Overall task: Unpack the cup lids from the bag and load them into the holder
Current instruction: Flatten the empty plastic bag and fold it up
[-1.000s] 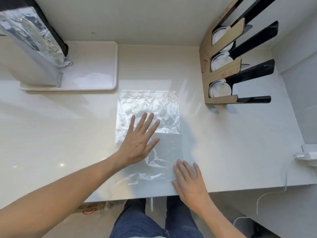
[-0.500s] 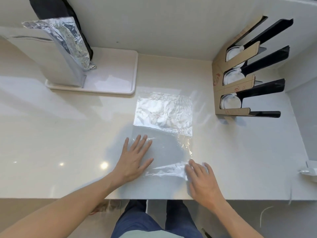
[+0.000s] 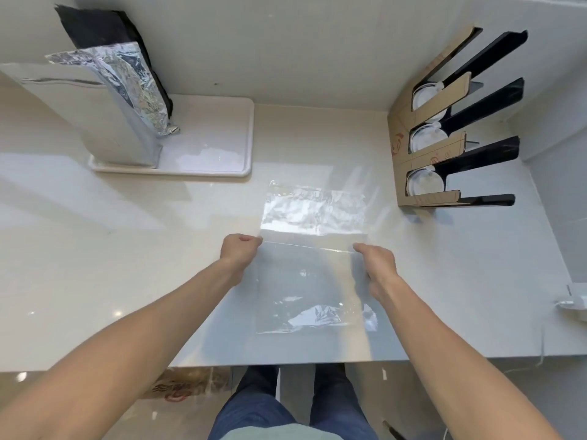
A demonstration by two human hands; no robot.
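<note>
A clear, flat plastic bag (image 3: 313, 281) lies on the white counter, with nothing visible inside it. My left hand (image 3: 239, 252) pinches the bag's left edge and my right hand (image 3: 376, 265) pinches its right edge, both at a fold line across the bag's middle. The part beyond the fold (image 3: 313, 212) looks crinkled and shiny. At the back right stands the cardboard and black lid holder (image 3: 425, 198). White cup lids sit in its three slots: top (image 3: 424, 95), middle (image 3: 424, 139) and bottom (image 3: 424, 184).
A white tray (image 3: 219, 147) sits at the back left with a tall silver foil bag (image 3: 104, 112) standing on it. A white cable and adapter (image 3: 571, 303) lie at the right edge. The counter's front edge (image 3: 286, 365) runs just above my legs.
Both hands were flat on the bag, smoothing it. Now they pinch its side edges at the middle, and the bag's near half appears longer and flatter.
</note>
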